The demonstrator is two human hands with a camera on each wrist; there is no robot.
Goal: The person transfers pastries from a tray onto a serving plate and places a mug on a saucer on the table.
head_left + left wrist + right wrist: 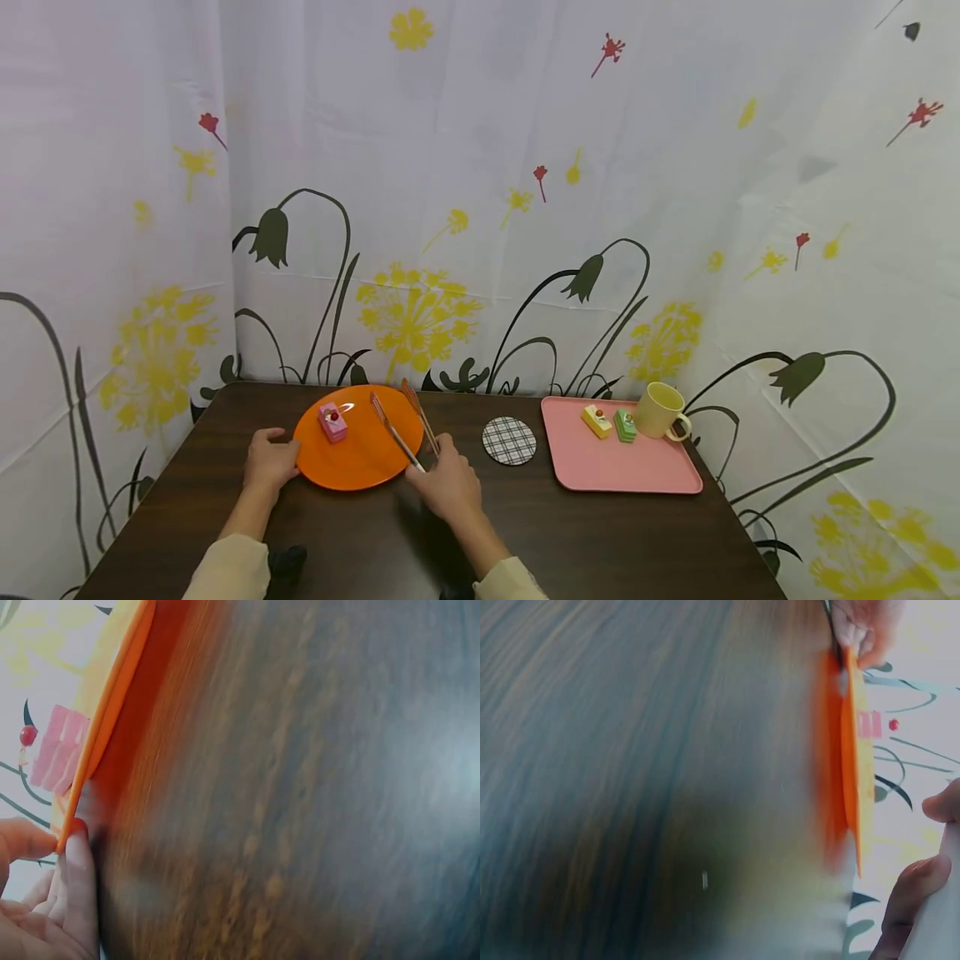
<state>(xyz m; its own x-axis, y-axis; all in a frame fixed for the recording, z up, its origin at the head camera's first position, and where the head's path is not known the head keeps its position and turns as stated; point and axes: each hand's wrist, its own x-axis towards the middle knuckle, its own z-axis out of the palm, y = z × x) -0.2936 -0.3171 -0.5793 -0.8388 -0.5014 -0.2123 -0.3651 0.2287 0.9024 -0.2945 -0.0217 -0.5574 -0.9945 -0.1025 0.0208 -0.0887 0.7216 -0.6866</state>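
Observation:
My left hand [270, 461] pinches the left rim of an orange plate [358, 462], thumb above and fingers below in the left wrist view. On the plate's left part sits a pink toy cake slice [332, 423] with a red berry on top. My right hand [452, 485] holds a pair of tongs [396, 435] by the near end. Their tips are spread apart over the right part of the plate, with nothing between them. In the right wrist view, the thumb and a finger [919, 881] lie along a pale tong handle [936, 922].
A pink tray [622, 467] on the right carries a yellow cake slice [597, 422], a green cake slice [625, 426] and a yellow mug [658, 410]. Between plate and tray lies a round checked coaster [509, 441]. A flower-patterned curtain [480, 208] hangs behind the dark wooden table [600, 542].

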